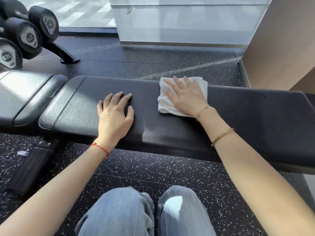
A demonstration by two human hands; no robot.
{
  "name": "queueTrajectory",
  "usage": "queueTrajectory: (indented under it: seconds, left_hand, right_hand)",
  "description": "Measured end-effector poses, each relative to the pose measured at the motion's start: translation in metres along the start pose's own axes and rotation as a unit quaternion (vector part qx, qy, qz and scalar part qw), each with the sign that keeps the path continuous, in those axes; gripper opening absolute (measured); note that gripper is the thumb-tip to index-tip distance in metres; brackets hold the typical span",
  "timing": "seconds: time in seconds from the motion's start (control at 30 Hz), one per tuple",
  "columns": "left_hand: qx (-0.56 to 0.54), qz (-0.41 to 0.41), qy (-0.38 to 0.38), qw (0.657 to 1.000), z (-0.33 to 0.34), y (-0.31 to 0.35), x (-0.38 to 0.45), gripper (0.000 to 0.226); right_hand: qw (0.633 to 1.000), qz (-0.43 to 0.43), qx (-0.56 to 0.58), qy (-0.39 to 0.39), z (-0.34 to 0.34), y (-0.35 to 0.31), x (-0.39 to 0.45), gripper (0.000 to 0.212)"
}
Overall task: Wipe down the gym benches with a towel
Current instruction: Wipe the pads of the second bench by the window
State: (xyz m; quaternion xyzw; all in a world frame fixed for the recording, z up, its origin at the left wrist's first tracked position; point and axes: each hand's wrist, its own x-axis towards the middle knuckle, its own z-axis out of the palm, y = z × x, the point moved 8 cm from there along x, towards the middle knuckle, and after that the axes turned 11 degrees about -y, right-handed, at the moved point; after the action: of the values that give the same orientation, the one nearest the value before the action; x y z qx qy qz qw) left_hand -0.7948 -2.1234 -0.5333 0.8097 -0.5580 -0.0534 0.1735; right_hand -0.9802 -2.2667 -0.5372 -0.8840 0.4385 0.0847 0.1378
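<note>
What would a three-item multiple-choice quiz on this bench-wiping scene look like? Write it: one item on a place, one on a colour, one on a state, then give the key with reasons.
1. Where does the towel lie?
A. on the floor
B. on the bench pad, toward its far edge
C. on the dumbbell rack

2. What colour is the cord on the left wrist?
A. red
B. green
C. white

3. How is the right hand placed?
A. raised in the air
B. clenched in a fist beside the towel
C. flat, fingers spread, pressing on the towel

Key:
1 B, the white towel sits on the black pad near its far edge.
2 A, the wrist cord is red.
3 C, the open palm covers the towel, while the left hand rests bare on the pad.
</note>
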Motion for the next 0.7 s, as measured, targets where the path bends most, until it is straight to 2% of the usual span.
queueTrajectory:
  seconds: [0.13,0.23,0.33,0.43,0.53,0.6,0.7]
  left_hand:
    - [-0.007,0.001,0.007,1.0,0.0,-0.002,0.0,0.043]
    - [-0.009,0.004,0.008,1.0,0.0,-0.003,-0.001,0.043]
    - [-0.006,0.004,0.008,1.0,0.0,-0.002,-0.001,0.043]
    - [-0.007,-0.001,0.009,1.0,-0.001,-0.001,-0.001,0.044]
    - [-0.01,-0.001,0.011,1.0,-0.001,-0.001,-0.001,0.044]
    - [-0.012,-0.001,0.012,1.0,-0.001,-0.002,-0.001,0.043]
    - [-0.011,0.0,0.013,1.0,-0.001,-0.003,0.0,0.043]
  right_hand:
    - [0.997,-0.081,-0.019,0.007,0.022,-0.051,-0.031,0.055]
    - [0.988,-0.148,-0.034,0.013,0.037,-0.055,-0.079,0.058]
    - [0.992,-0.128,-0.008,0.017,0.035,-0.023,-0.09,0.057]
    - [0.998,-0.053,0.019,0.02,0.019,0.012,-0.06,0.051]
    - [1.0,0.002,0.014,0.006,0.006,0.014,-0.023,0.051]
    - [1.0,-0.009,0.005,-0.003,0.007,-0.004,-0.017,0.053]
    - [0.997,-0.074,-0.01,-0.005,0.023,-0.037,-0.045,0.055]
